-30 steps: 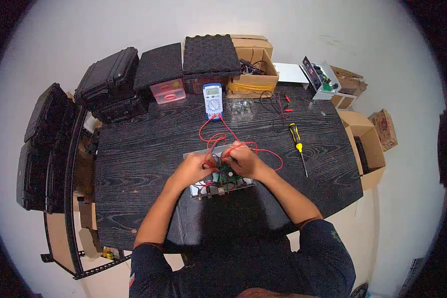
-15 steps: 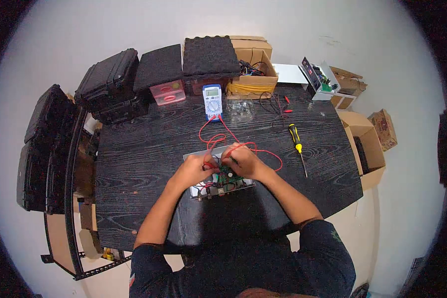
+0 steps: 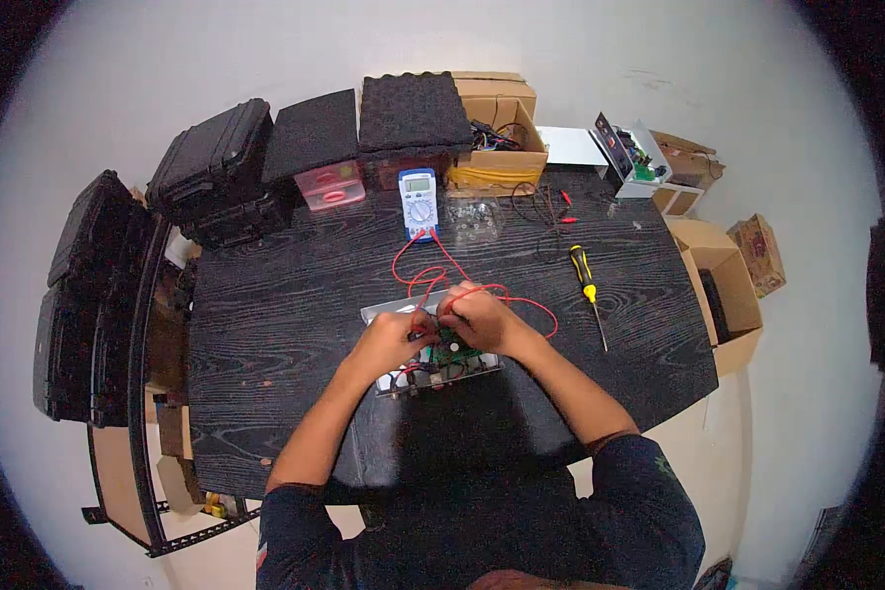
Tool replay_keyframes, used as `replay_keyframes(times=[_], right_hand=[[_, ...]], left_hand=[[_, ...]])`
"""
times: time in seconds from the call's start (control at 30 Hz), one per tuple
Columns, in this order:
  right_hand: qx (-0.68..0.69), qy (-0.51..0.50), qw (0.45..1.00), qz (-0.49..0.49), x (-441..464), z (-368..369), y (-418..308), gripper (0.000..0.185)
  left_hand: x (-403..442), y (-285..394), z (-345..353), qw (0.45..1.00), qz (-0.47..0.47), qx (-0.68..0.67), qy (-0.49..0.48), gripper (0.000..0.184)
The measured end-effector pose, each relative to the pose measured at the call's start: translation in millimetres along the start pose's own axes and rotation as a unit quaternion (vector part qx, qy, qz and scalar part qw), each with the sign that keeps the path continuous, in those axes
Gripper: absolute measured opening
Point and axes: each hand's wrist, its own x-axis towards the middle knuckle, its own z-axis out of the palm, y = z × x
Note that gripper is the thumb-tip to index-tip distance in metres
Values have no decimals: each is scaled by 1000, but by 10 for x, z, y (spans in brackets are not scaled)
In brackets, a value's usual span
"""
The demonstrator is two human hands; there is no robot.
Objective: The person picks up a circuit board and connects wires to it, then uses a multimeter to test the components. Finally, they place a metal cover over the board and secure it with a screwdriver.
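My left hand point(image 3: 391, 340) is closed at the end of a red test lead, pinching what looks like a test probe. Beside it, my right hand point(image 3: 479, 320) is closed on the other probe, with a red lead point(image 3: 531, 303) looping out to the right. Both hands are over an opened metal case with a green circuit board point(image 3: 449, 355), and fingers cover the probe tips. Connectors and wires line the near edge of the case. Beyond it lies the blue and white multimeter point(image 3: 419, 203), with both leads plugged into its lower end.
Right of the case lies a yellow and black screwdriver point(image 3: 588, 285). A bag of small parts point(image 3: 474, 220) and black cables with red clips point(image 3: 566, 200) lie farther back. Black cases point(image 3: 211, 157), foam-topped boxes and an open cardboard box point(image 3: 501, 175) line the rear.
My left hand has shifted slightly right, closer to my right hand. My right hand stays in nearly the same place over the board.
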Motion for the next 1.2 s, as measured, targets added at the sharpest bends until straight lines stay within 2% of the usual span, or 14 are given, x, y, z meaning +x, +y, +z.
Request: replay_keyframes(times=[0.13,0.23,0.27,0.3,0.37,0.43,0.57,0.7,0.8,0.9,0.93,1.1,1.13,1.2], right_hand=[[77,50,995,30,-21,-81,36,7],[259,95,936,218,7,-395,-20,15],[231,92,944,216,-38,-455,176,21],[234,120,933,245,-13,-509,222,23],[116,88,945,293,64,-710,288,28],[52,21,944,324,92,-780,402,32],[-20,-95,918,384,119,-741,571,41],[-41,-108,909,400,122,-646,754,40],[-168,-60,936,304,82,-789,654,43],[-81,58,942,321,20,-1023,642,39],[-111,106,934,323,-20,-1107,668,37],[-121,206,911,336,-348,-1511,806,29],[-116,208,907,346,-418,-1564,842,27],[-125,202,910,340,-540,-1601,911,26]], left_hand=[[19,-18,-39,996,69,-51,35,26],[77,29,-151,983,4,-146,109,38],[109,62,-246,985,-6,-133,109,49],[170,-13,-286,981,-5,-148,129,51],[310,-263,-316,970,-2,-177,167,55],[433,-429,-378,966,-28,-166,197,59],[611,-731,-393,961,-104,-184,180,63],[654,-832,-337,942,-169,-265,122,72],[618,-902,-245,924,-202,-296,132,76],[511,-776,-265,897,-210,-350,169,65],[467,-800,-246,904,-189,-337,182,59],[124,-899,-102,951,-62,-242,183,39],[58,-817,-87,951,-83,-251,163,31],[-13,-667,-100,972,-76,-160,155,26]])
